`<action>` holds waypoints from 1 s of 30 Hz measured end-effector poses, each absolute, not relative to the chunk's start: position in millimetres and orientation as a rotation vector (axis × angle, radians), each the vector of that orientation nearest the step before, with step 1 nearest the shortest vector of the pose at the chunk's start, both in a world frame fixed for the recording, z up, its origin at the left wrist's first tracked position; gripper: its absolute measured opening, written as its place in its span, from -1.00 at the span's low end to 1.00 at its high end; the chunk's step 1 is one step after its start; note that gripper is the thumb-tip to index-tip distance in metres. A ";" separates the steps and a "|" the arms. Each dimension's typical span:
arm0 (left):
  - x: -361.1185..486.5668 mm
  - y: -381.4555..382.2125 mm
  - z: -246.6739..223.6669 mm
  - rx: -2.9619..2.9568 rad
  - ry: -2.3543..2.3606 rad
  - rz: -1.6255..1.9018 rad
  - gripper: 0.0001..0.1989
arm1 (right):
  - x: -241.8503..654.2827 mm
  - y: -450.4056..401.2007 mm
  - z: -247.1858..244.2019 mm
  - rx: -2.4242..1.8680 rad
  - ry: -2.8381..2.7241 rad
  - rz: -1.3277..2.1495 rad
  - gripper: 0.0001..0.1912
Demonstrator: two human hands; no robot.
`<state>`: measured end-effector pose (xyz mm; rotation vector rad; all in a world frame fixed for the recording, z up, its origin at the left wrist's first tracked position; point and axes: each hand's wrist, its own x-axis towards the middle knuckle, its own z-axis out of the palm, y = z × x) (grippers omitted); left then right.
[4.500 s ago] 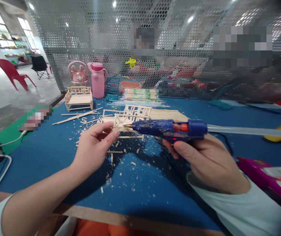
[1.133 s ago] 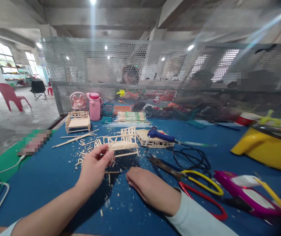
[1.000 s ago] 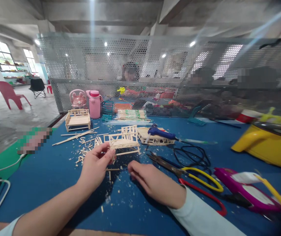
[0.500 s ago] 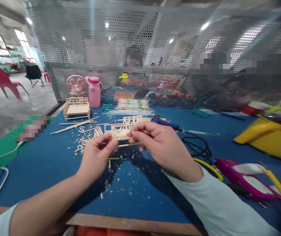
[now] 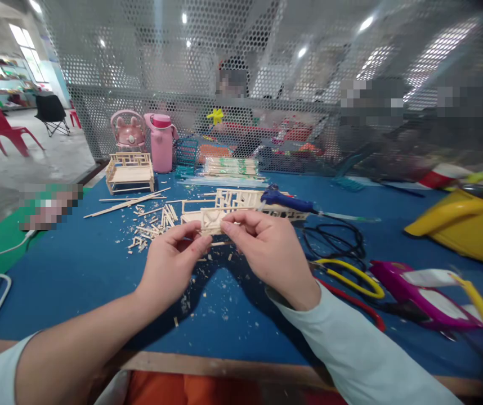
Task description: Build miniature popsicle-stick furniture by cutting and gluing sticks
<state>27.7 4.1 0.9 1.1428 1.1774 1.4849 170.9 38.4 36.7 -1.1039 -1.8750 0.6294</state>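
Note:
Between my two hands is a small wooden stick frame [image 5: 213, 219], its face turned toward me. My left hand [image 5: 174, 256] pinches its left edge between thumb and fingers. At its right edge the thumb and fingers of my right hand [image 5: 267, 247] are closed on it too. Just behind lie larger stick frames [image 5: 237, 199], partly hidden by the piece and my right hand. A blue glue gun [image 5: 286, 199] rests beyond my right hand. Left of the held piece is a pile of short cut sticks [image 5: 151, 230].
A finished-looking miniature wooden bench [image 5: 129, 173] stands back left beside a pink bottle [image 5: 162, 146]. Packaged sticks [image 5: 231, 167] lie along the mesh screen [image 5: 161, 67]. Yellow-handled pliers [image 5: 351, 275], a purple tool [image 5: 427, 298] and a yellow container [image 5: 465, 228] are on the right.
The held frame has turned to face me more squarely. My right hand has shifted slightly left, its fingertips now on the frame's right edge. The camera view has tilted a little.

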 end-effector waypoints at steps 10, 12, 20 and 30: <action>28.7 2.7 -0.3 1.104 1.168 1.488 -0.73 | 173.1 34.6 36.0 -1.053 -2.031 0.233 -0.83; 28.6 2.7 -1.1 1.116 1.166 1.486 -0.72 | 173.2 33.6 37.1 -1.068 -2.035 0.214 -0.83; 28.3 3.4 -2.2 1.142 1.156 1.497 -0.77 | 173.7 34.1 36.7 -1.077 -2.045 0.245 -0.82; 28.1 2.3 -0.6 1.131 1.181 1.486 -0.73 | 178.1 35.0 42.6 -1.178 -1.907 0.406 -0.74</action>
